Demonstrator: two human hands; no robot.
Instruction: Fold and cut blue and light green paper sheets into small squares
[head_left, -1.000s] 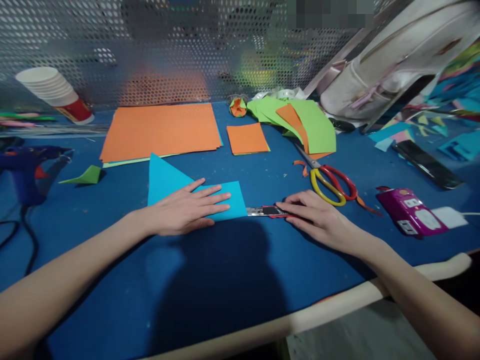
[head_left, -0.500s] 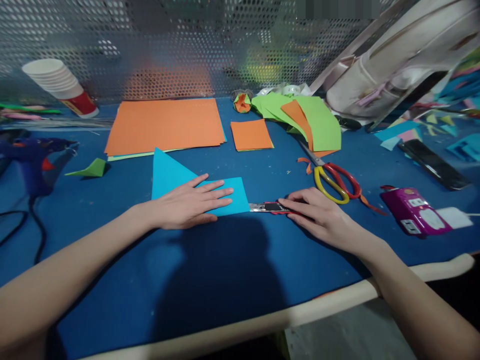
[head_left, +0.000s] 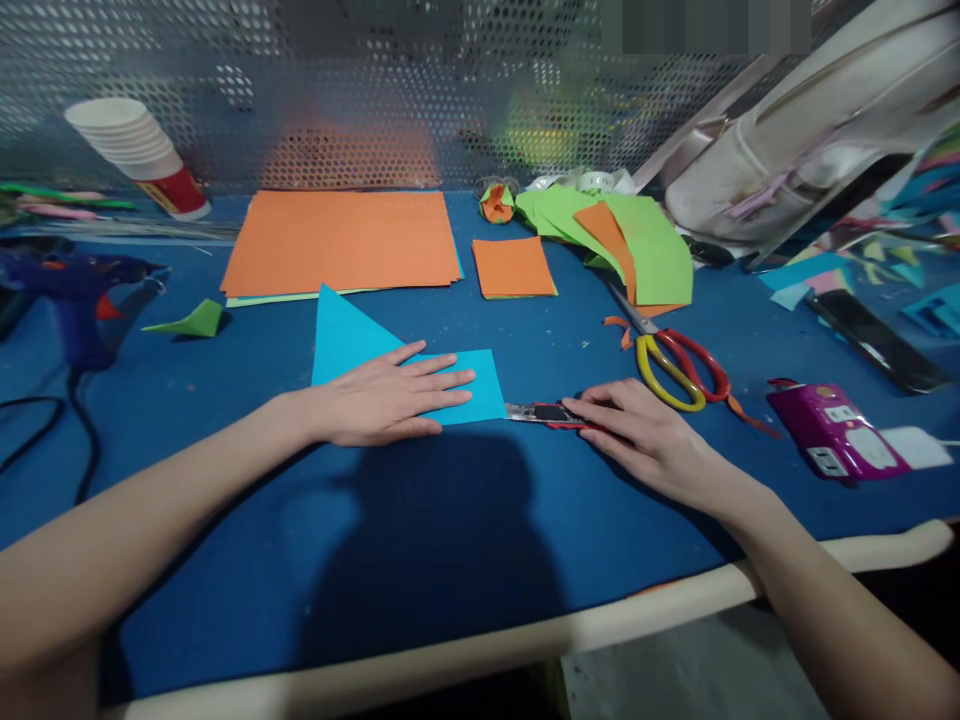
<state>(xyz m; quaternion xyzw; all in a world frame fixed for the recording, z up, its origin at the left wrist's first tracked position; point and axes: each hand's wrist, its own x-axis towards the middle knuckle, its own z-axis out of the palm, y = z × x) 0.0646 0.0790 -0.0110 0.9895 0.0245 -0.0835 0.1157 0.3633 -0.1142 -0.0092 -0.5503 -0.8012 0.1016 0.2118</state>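
A folded sheet of bright blue paper (head_left: 352,335) lies on the dark blue table, its left part rising to a pointed corner. My left hand (head_left: 390,397) rests flat on it with the fingers spread, covering its middle. To the right, my right hand (head_left: 637,425) holds a red and black utility knife (head_left: 551,412) low against the table, fingers closed round its handle. The knife's metal end is at the paper's lower right corner; whether it reaches under the paper cannot be seen.
Behind lie an orange paper stack (head_left: 345,240), small orange squares (head_left: 514,267) and green sheets (head_left: 656,250). Scissors (head_left: 675,370), a purple packet (head_left: 836,430) and a black phone (head_left: 881,340) are at right. A glue gun (head_left: 75,300) and paper cups (head_left: 142,160) stand left.
The whole view has shifted slightly, so most things appear a little farther right. The knife's metal end shows slightly less; both hands keep their hold on paper and knife.
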